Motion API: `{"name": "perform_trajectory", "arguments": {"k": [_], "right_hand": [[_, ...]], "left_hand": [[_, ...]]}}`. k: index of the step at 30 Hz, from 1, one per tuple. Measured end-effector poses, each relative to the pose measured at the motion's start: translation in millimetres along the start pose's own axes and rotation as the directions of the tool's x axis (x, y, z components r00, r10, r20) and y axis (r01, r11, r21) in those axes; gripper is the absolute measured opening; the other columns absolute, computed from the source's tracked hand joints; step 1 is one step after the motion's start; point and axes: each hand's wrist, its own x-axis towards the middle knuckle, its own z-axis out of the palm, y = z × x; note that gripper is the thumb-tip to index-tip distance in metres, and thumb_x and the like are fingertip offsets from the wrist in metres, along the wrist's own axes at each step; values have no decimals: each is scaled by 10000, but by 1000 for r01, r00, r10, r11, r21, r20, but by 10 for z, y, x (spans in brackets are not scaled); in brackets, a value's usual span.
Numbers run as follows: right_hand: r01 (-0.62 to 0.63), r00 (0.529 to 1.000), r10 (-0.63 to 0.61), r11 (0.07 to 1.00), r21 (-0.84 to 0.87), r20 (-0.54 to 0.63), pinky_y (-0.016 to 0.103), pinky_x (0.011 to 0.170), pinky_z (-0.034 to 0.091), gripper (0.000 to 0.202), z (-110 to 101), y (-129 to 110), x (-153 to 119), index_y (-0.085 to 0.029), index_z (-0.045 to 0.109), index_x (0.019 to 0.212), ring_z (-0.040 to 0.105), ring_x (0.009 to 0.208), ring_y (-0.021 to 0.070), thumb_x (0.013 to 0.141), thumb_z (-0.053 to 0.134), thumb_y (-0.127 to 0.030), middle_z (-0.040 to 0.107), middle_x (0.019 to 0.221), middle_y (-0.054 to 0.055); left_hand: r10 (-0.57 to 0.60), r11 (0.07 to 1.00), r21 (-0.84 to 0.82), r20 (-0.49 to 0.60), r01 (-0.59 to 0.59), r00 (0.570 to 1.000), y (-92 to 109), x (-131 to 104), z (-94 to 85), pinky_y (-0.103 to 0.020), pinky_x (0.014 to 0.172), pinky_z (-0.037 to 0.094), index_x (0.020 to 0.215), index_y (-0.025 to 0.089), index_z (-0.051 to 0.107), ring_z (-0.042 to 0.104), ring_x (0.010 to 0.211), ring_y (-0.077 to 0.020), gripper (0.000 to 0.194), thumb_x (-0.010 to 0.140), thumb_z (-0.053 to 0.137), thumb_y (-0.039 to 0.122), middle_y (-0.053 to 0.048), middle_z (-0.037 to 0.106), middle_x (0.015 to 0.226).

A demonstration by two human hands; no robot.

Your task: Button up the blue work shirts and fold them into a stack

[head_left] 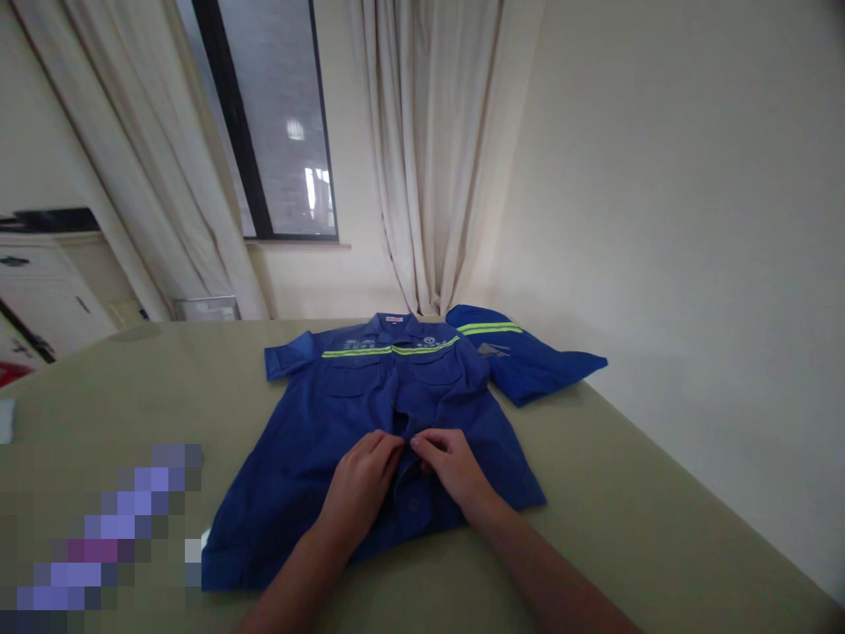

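Note:
A blue short-sleeved work shirt lies front up on the table, its collar pointing away from me. Yellow-green stripes cross its chest above two flap pockets. Both hands meet at the front placket, low on the shirt. My left hand pinches the cloth edge with thumb and fingers. Close beside it, my right hand pinches the other side of the placket. The fingers hide whatever small part lies between them. Below the hands the placket is lifted and a round button shows near the hem.
Another blue garment with yellow-green stripes lies at the back right, against the wall. The greenish table runs along that wall. Behind are beige curtains, a dark-framed window and a white cabinet. A blurred block covers the lower left.

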Motion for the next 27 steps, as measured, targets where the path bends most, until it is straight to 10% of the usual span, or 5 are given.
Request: {"name": "perform_trajectory", "arguments": {"k": [13, 27], "right_hand": [[248, 967, -254, 934, -256, 12, 304, 704, 487, 169, 28, -45, -79, -232, 778, 884, 652, 742, 196, 788, 640, -213, 744, 818, 24], [242, 969, -244, 913, -330, 35, 289, 662, 463, 104, 29, -36, -84, -229, 745, 840, 628, 694, 187, 777, 678, -179, 708, 759, 9]], "left_hand": [[-142, 982, -120, 51, 148, 988, -7, 25, -22, -300, 769, 520, 945, 266, 666, 722, 844, -196, 185, 991, 489, 287, 5, 756, 904], [-75, 962, -257, 85, 94, 994, -26, -10, 12, -261, 800, 542, 1065, 307, 621, 743, 899, -165, 202, 995, 439, 254, 24, 770, 1005]]}}
